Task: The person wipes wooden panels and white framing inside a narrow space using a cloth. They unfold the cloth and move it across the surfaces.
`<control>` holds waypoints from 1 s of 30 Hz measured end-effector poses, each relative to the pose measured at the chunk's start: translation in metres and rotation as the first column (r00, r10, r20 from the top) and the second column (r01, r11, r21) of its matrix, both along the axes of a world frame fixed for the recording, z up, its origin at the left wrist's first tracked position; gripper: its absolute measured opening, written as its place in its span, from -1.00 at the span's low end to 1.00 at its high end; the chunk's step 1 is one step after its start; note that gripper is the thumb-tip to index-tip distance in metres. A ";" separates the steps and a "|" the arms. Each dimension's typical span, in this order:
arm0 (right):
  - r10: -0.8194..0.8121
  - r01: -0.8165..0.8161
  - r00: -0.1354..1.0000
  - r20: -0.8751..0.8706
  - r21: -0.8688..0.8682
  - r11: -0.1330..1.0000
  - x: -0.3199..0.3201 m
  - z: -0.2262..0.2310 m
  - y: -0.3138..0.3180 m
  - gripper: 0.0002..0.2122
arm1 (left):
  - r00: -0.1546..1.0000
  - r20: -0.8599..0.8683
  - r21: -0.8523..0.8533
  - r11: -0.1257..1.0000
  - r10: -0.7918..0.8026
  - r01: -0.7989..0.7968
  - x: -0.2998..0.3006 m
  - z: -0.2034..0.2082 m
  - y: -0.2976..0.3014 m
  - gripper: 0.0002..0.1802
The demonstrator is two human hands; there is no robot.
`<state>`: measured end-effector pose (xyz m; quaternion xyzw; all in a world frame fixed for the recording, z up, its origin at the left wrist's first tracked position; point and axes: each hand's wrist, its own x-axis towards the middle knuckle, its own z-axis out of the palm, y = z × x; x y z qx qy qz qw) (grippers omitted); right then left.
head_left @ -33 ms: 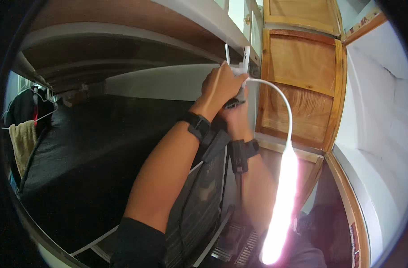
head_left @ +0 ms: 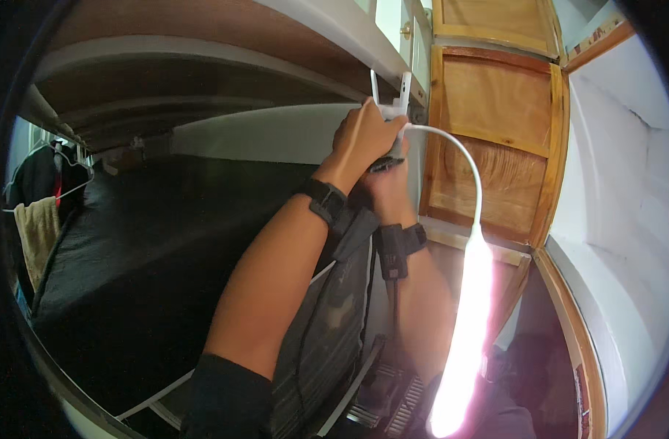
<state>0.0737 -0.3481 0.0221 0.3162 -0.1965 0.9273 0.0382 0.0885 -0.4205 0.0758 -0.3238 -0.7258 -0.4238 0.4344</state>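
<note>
Left hand: the left hand (head_left: 365, 139) was raised to the underside of the upper bunk, fingers curled shut around the top end of the white cord (head_left: 462, 157), close against a small white fitting (head_left: 402, 91) fixed to the frame.
Right hand: the right hand (head_left: 387, 186) sat just below and behind the left, touching it; its fingers were folded around something small and dark, though I could not tell what, since the left hand covered most of it.
Wrists: each wrist wore a black strap (head_left: 326, 201), the right one near the middle of the view.
White cord: it left the hands, arched to the right in front of the wooden door, then dropped straight down into the lamp.
Lamp: a long tube light (head_left: 466, 336) hung lit from the cord, to the right of the right forearm, its lower end near the bottom edge, glaring too bright for any detail.
Wooden door: a panelled cupboard door (head_left: 495, 132) stood far right of the hands, behind the cord.
Upper bunk: the pale board (head_left: 334, 29) ran overhead from left to right, meeting the fitting.
Mattress: a dark mattress (head_left: 151, 241) filled the lower bunk to the left of the arms.
Clothes: a towel and dark clothes (head_left: 38, 219) hung at the far left edge.
Wall: a white wall (head_left: 620, 183) curved along the right.
</note>
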 end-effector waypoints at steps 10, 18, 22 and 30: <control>-0.513 0.650 0.704 -0.490 0.154 0.744 -0.096 0.002 0.034 -0.43 | 0.999 0.033 -0.069 0.998 0.005 -0.002 -0.010 0.025 0.011 -0.39; 0.073 -0.048 0.982 -0.173 0.142 0.989 -0.029 0.026 0.007 -0.36 | 0.999 -0.017 0.017 0.999 0.046 -0.046 -0.012 0.034 -0.002 -0.43; -0.161 0.167 0.986 -0.042 0.224 0.960 -0.004 0.001 0.039 -0.43 | 0.999 0.044 0.022 0.999 -0.033 0.032 -0.001 0.033 0.010 -0.44; -0.637 0.731 -0.675 -0.372 -0.224 -0.645 0.054 -0.079 0.110 -0.50 | 0.936 0.134 0.380 0.889 -0.325 0.255 -0.057 -0.017 0.007 -0.39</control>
